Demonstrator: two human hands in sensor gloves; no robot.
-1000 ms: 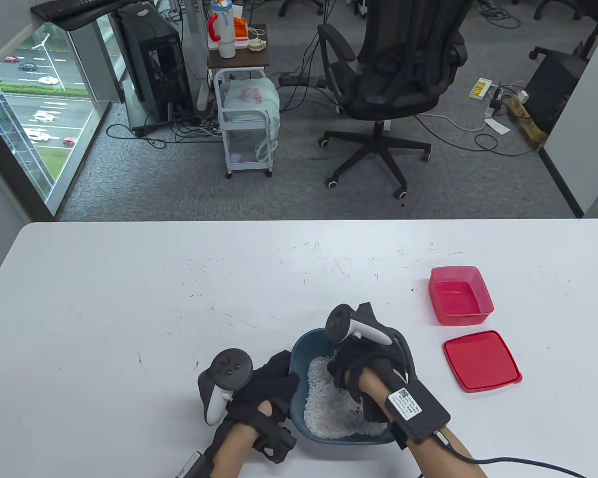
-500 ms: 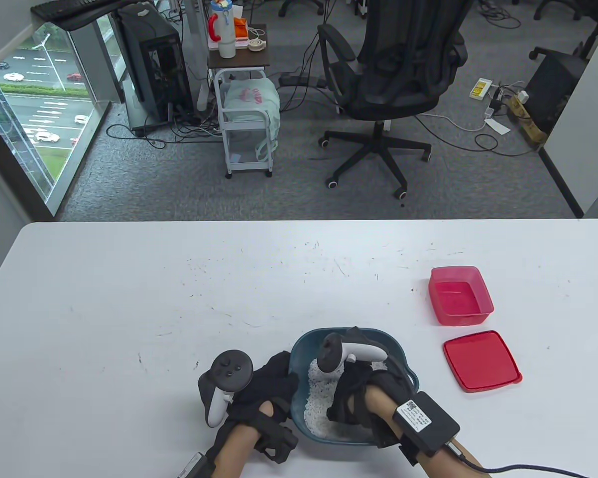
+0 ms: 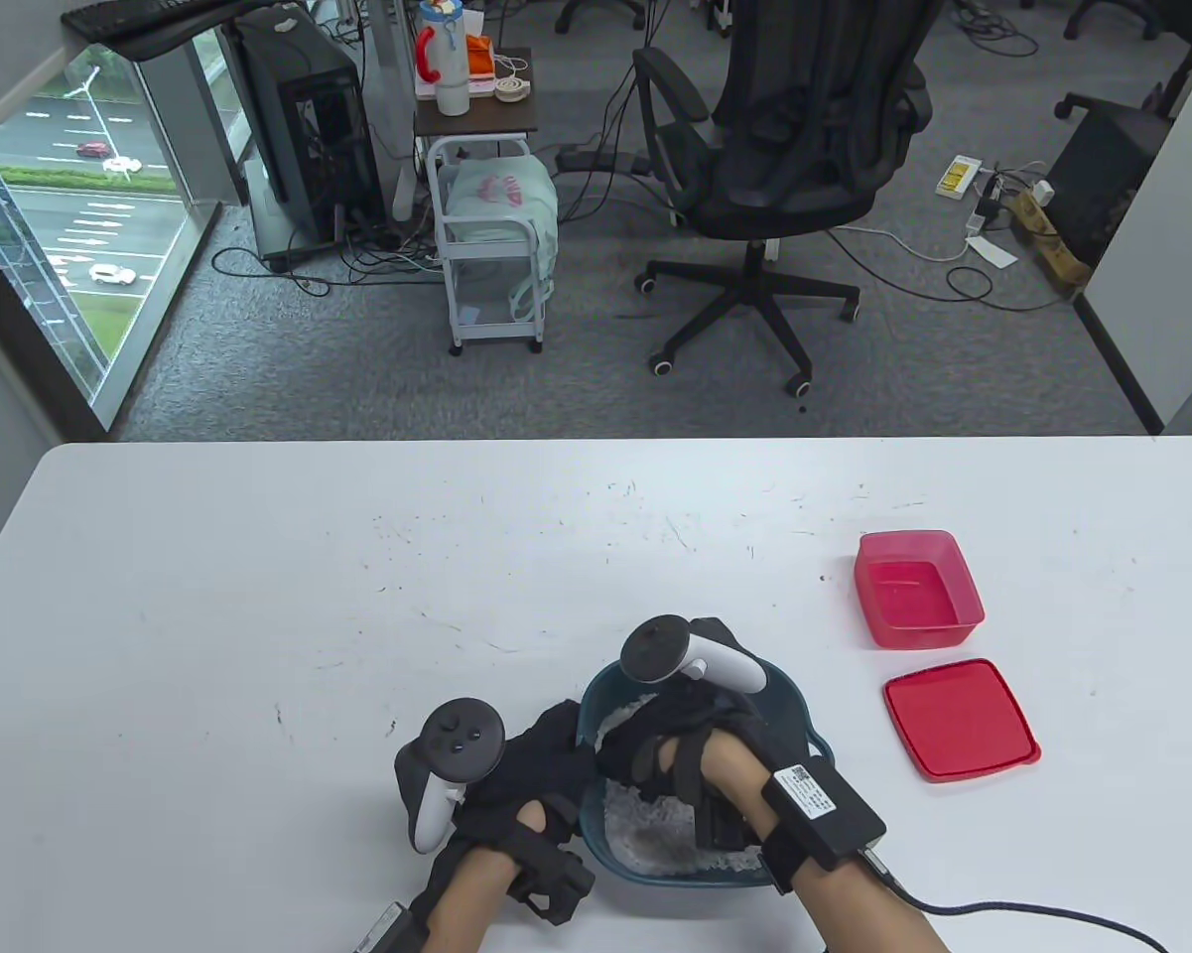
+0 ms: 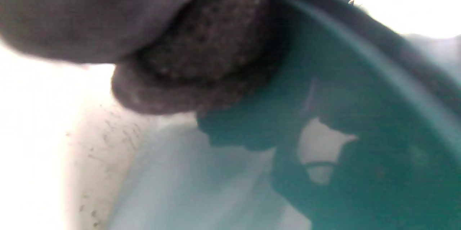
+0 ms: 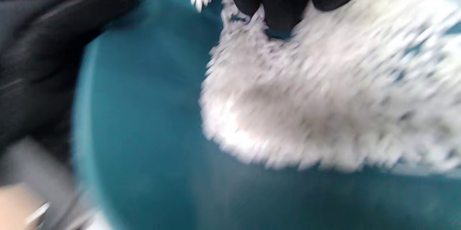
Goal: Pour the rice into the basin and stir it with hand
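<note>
Table view: basin sits at the near edge of the table, between the two hands. Left hand is against the basin's outer left wall. Right hand reaches down inside the basin, covering most of the rice. Red box and red lid lie apart to the right, the lid nearer the person.

Left wrist view: close and blurred. Gloved fingers curl over the basin's rim and press on its teal wall. Nothing of the rice or the right hand shows here.

Right wrist view: the only look inside. Black fingertips hang straight down, tips sunk into the rice. A few grains cling between them. The left glove shows as a dark mass at the rim.

Left hand state: grasping the basin's rim, fingers curled round it.

Right hand state: released, fingers extended into the grain, gripping nothing that can be seen.

Rice, position: all in the basin; none seen in the red box.

Rice, look: white, long-grained, heaped to one side with bare teal floor beside the pile. Motion-smeared in the wrist view. In the table view a darker hollow shows in the near patch.
</note>
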